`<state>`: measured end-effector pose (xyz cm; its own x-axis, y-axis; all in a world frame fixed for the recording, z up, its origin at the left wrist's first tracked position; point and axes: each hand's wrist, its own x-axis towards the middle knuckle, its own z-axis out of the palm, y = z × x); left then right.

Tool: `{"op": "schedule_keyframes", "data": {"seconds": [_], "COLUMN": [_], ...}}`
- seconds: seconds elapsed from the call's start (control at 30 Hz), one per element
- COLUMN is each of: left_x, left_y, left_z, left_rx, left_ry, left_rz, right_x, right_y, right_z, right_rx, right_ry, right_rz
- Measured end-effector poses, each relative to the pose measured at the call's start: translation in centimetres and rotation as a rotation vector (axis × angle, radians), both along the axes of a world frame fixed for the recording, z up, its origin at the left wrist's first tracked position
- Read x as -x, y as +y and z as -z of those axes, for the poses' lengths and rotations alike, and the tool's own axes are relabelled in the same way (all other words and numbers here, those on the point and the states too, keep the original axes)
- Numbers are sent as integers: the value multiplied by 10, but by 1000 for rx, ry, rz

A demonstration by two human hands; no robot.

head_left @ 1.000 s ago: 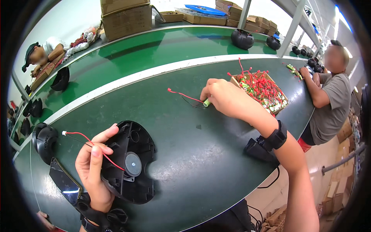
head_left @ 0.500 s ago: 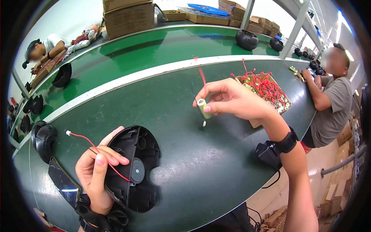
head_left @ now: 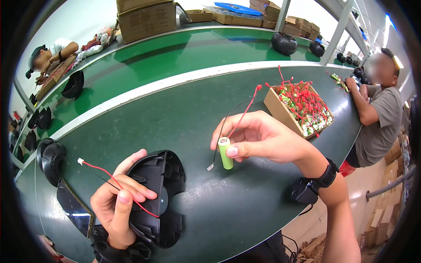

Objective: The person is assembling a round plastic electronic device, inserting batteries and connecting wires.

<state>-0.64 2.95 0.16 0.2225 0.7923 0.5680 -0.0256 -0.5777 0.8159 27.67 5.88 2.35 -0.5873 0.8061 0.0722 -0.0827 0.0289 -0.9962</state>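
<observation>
My left hand point(head_left: 120, 204) is closed round the left side of a black plastic housing point(head_left: 173, 175), its hollow inside facing up. A round grey speaker-like disc point(head_left: 163, 200) sits in it, partly behind my fingers. Red and black wires point(head_left: 101, 170) run past my left thumb to a small white plug. My right hand point(head_left: 258, 136) pinches a light green cylindrical battery point(head_left: 226, 153) between thumb and fingers, above the bench. From the battery rise a red wire point(head_left: 245, 109) with a red tip and a thin black wire ending in a small metal tab.
A cardboard box point(head_left: 285, 114) of wired batteries stands beyond my right hand. At left lie a dark glossy panel point(head_left: 74, 209) and a black rounded shell point(head_left: 51, 161). A green conveyor belt point(head_left: 175, 52) runs behind a white rail. Co-workers sit at far left and right.
My right hand has come nearer and lower with the battery, away from the box. My left hand and the housing have shifted slightly right and nearer.
</observation>
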Motion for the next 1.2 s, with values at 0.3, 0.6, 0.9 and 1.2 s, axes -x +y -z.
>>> {"op": "schedule_keyframes", "data": {"seconds": [0.3,0.6,0.9,1.2], "left_x": [0,1,-5,-7], "left_y": [-1,-2,-2,-3], "left_z": [-2,-2,-1,0], "left_rx": [27,41,9,-33], "left_ry": [4,11,-14,-14], "left_rz": [24,40,19,-4], "right_x": [-6,-18,-30,-40], "right_y": [5,6,2,31], "right_z": [6,-6,-16,-12], "right_rx": [-227,-44,-90,-460], "right_ry": [-14,229,274,-142], "right_rz": [-19,204,345,610]}}
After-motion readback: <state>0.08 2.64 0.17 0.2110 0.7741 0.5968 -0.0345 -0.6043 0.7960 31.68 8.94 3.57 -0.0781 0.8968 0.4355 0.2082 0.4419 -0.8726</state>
